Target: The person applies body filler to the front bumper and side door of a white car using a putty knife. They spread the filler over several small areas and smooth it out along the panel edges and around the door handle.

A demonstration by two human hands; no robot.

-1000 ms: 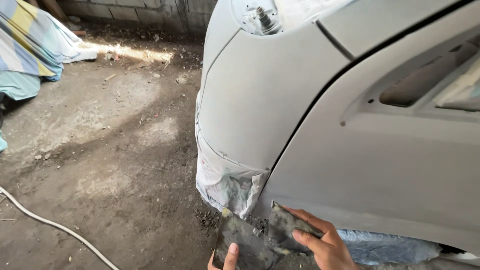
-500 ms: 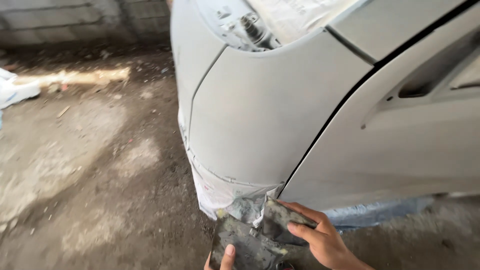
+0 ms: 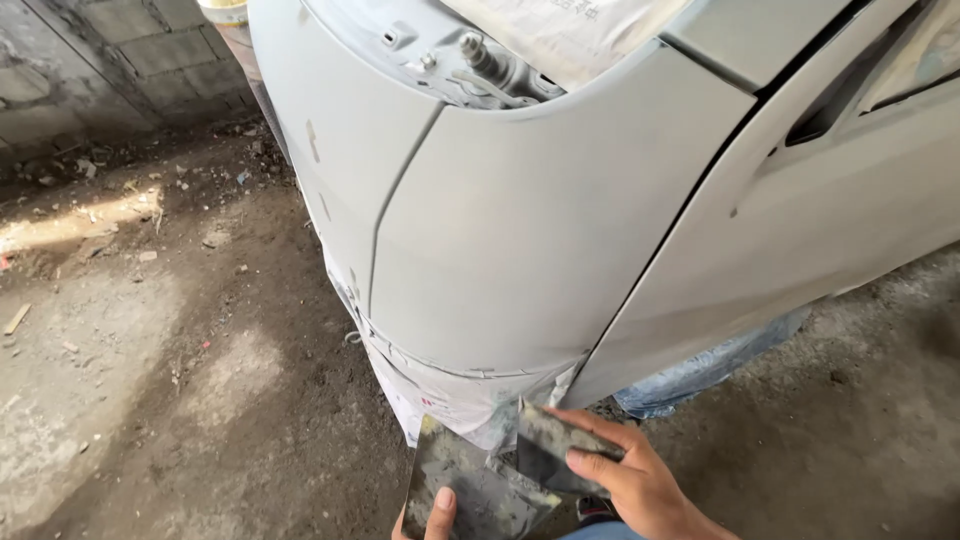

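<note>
Below, right hand (image 3: 630, 480) fingers pinch smeared grey scraper (image 3: 555, 455); left hand (image 3: 432, 515) grips putty-caked board (image 3: 470, 490).

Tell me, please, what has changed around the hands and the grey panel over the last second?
The view swung left along the grey body panel; the striped cloth left the frame. The right hand still holds its small dark sheet, the left hand its larger one, both low beside the masking paper.

We see two flat, putty-smeared grey spreader plates low in front of us. The larger rectangular plate (image 3: 470, 490) tilts leftward, and the smaller dark plate (image 3: 558, 455) overlaps its right edge.
</note>
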